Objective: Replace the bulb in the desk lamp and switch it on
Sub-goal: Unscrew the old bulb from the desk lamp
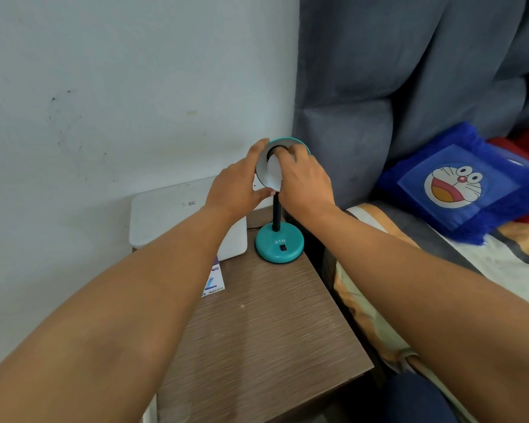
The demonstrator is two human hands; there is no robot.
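A teal desk lamp stands at the back of a brown wooden table (257,325); its round base (279,244) bears white letters and a small black switch (283,247). Its black neck rises to the shade (263,166), which is tilted with its white inside facing me. My left hand (235,183) grips the shade's left rim. My right hand (304,178) reaches into the shade, fingers closed around a white bulb (274,172) at the dark socket. Much of the bulb is hidden by my fingers.
A white box (165,215) stands against the wall left of the lamp. A small printed carton (214,282) lies by my left forearm. To the right is a bed with a blue cartoon cushion (458,184), and a grey curtain (409,71) hangs behind.
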